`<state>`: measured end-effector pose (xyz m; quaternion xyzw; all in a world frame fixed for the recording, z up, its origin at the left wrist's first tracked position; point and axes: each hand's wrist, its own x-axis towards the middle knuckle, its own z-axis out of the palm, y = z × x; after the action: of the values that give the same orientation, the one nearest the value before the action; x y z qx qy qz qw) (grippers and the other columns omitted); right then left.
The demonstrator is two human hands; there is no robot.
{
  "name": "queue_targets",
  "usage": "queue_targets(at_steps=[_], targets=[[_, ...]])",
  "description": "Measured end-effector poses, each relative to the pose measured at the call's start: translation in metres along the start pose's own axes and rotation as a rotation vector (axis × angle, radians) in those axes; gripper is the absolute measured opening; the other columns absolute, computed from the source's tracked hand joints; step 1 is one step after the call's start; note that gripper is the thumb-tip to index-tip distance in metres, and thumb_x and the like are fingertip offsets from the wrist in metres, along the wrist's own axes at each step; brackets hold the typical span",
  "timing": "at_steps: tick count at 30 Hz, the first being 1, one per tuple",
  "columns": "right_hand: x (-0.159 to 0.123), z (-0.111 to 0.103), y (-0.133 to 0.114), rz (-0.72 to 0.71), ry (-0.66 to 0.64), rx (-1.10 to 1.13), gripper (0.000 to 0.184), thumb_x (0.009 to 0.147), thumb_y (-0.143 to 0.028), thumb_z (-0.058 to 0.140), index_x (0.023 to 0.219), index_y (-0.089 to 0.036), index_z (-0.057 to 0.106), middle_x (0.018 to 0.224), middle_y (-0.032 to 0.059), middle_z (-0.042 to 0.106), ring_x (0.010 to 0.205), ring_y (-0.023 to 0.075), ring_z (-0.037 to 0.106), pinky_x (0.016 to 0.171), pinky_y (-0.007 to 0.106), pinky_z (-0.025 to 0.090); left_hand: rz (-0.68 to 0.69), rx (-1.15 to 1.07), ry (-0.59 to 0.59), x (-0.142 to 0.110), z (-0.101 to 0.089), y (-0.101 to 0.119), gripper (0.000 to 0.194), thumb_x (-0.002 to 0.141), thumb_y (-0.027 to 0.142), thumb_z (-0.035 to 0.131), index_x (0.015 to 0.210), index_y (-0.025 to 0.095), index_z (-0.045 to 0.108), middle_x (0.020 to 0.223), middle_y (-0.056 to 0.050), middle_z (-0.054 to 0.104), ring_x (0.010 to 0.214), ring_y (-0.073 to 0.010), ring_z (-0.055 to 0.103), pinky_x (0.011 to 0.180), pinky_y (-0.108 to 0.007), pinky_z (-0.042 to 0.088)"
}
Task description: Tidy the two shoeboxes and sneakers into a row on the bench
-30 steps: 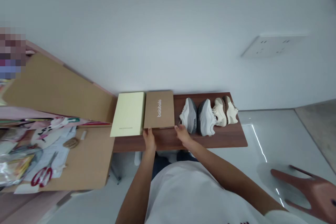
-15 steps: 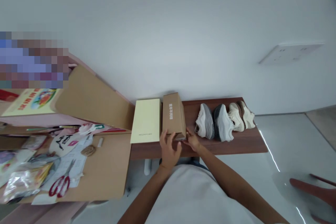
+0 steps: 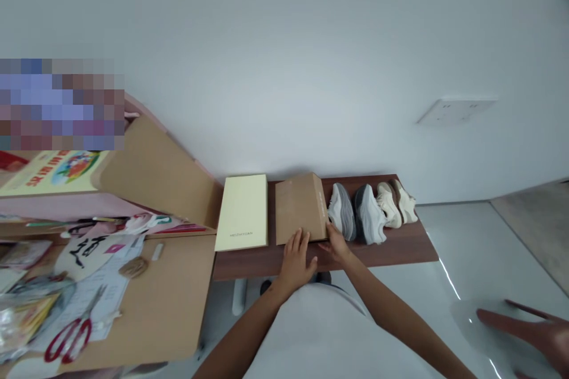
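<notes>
A brown cardboard shoe box (image 3: 300, 206) lies on a dark wooden bench (image 3: 400, 246) against the white wall. My left hand (image 3: 297, 257) rests flat on the box's near end with fingers spread. My right hand (image 3: 336, 243) touches the box's near right corner, fingers curled against its side. A pale yellow box (image 3: 243, 211) lies just left of the brown one. Right of it stand a pair of grey sneakers (image 3: 355, 220) and a pair of cream sneakers (image 3: 396, 202).
A tan desk (image 3: 169, 296) at the left carries red scissors (image 3: 66, 340), papers and packets, with a slanted cardboard panel (image 3: 155, 172) above it. A wall socket plate (image 3: 456, 111) is on the wall. A dark red chair leg (image 3: 533, 328) stands on the glossy floor at lower right.
The brown box has been turned over from its narrow side to lie flat with a plain face up. Both hands shifted slightly right with it.
</notes>
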<state>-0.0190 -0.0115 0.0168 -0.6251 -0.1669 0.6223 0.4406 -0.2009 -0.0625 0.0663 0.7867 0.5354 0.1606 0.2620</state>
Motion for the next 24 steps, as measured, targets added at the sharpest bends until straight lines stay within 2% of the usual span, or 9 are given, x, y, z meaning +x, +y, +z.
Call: queue_targets(at_steps=[3, 6, 8, 11, 13, 16, 19, 22, 24], targets=[[0.002, 0.009, -0.004, -0.085, 0.087, -0.308, 0.043, 0.09, -0.056, 0.046, 0.112, -0.025, 0.065, 0.11, 0.0097, 0.07, 0.102, 0.0253, 0.065, 0.077, 0.039, 0.058, -0.068, 0.039, -0.055, -0.004, 0.005, -0.004, 0.076, 0.087, 0.037, 0.056, 0.157, 0.019, 0.034, 0.165, -0.015, 0.028, 0.151, -0.0348, 0.025, 0.119, -0.055, 0.027], [-0.004, 0.014, -0.005, -0.212, 0.148, -0.565, 0.048, 0.093, -0.052, 0.039, 0.106, -0.017, 0.069, 0.112, 0.0174, 0.071, 0.113, 0.032, 0.062, 0.096, 0.048, 0.051, -0.119, 0.038, -0.07, -0.01, 0.008, -0.011, 0.068, 0.087, 0.033, 0.054, 0.152, 0.017, 0.043, 0.162, -0.016, 0.035, 0.149, -0.0343, 0.03, 0.119, -0.054, 0.029], [-0.013, 0.018, -0.002, -0.398, 0.181, -0.743, 0.048, 0.094, -0.047, 0.041, 0.116, -0.014, 0.068, 0.131, 0.0214, 0.063, 0.132, 0.0356, 0.051, 0.111, 0.053, 0.038, -0.135, 0.021, 0.015, -0.014, 0.006, -0.02, 0.062, 0.088, 0.029, 0.051, 0.148, 0.015, 0.047, 0.158, -0.017, 0.041, 0.148, -0.0335, 0.033, 0.118, -0.055, 0.03], [-0.032, 0.026, 0.009, -0.643, -0.02, -1.101, 0.053, 0.09, -0.043, 0.055, 0.138, -0.021, 0.058, 0.159, 0.0147, 0.041, 0.151, 0.0363, 0.024, 0.121, 0.056, 0.02, -0.14, -0.004, 0.273, -0.021, -0.011, -0.043, 0.056, 0.089, 0.025, 0.048, 0.144, 0.016, 0.051, 0.156, -0.017, 0.044, 0.148, -0.0322, 0.033, 0.119, -0.058, 0.027], [-0.043, 0.033, 0.021, -0.66, -0.172, -1.278, 0.063, 0.088, -0.043, 0.062, 0.147, -0.026, 0.05, 0.164, 0.01, 0.032, 0.154, 0.038, 0.014, 0.122, 0.06, 0.013, -0.204, -0.017, 0.448, -0.029, -0.028, -0.065, 0.054, 0.09, 0.025, 0.048, 0.142, 0.016, 0.051, 0.156, -0.018, 0.043, 0.149, -0.0327, 0.032, 0.12, -0.059, 0.025], [-0.054, 0.042, 0.037, -0.597, -0.124, -1.378, 0.068, 0.091, -0.045, 0.058, 0.154, -0.027, 0.04, 0.167, 0.0109, 0.026, 0.155, 0.0413, 0.008, 0.119, 0.068, 0.008, -0.431, -0.022, 0.615, -0.044, -0.058, -0.105, 0.056, 0.088, 0.028, 0.052, 0.142, 0.015, 0.049, 0.157, -0.021, 0.039, 0.149, -0.0357, 0.029, 0.12, -0.06, 0.022], [-0.059, 0.043, 0.046, -0.563, -0.024, -1.347, 0.066, 0.095, -0.048, 0.051, 0.156, -0.025, 0.037, 0.167, 0.0134, 0.023, 0.155, 0.0428, 0.004, 0.117, 0.071, 0.009, -0.63, -0.065, 0.623, -0.059, -0.08, -0.148, 0.059, 0.087, 0.03, 0.055, 0.142, 0.011, 0.046, 0.155, -0.026, 0.039, 0.148, -0.0382, 0.031, 0.12, -0.061, 0.022], [-0.062, 0.043, 0.046, -0.535, 0.067, -1.283, 0.069, 0.094, -0.053, 0.05, 0.155, -0.022, 0.038, 0.167, 0.0163, 0.021, 0.154, 0.0456, 0.001, 0.115, 0.074, 0.009, -0.705, -0.211, 0.55, -0.066, -0.094, -0.187, 0.058, 0.086, 0.032, 0.056, 0.139, 0.011, 0.048, 0.15, -0.025, 0.047, 0.145, -0.0364, 0.037, 0.121, -0.056, 0.023], [-0.066, 0.052, 0.043, -0.523, 0.133, -1.229, 0.071, 0.094, -0.055, 0.051, 0.153, -0.018, 0.04, 0.167, 0.0177, 0.021, 0.154, 0.047, 0.001, 0.115, 0.074, 0.007, -0.723, -0.342, 0.525, -0.065, -0.1, -0.209, 0.052, 0.087, 0.034, 0.055, 0.134, 0.011, 0.052, 0.145, -0.024, 0.052, 0.144, -0.0349, 0.04, 0.121, -0.052, 0.025]])
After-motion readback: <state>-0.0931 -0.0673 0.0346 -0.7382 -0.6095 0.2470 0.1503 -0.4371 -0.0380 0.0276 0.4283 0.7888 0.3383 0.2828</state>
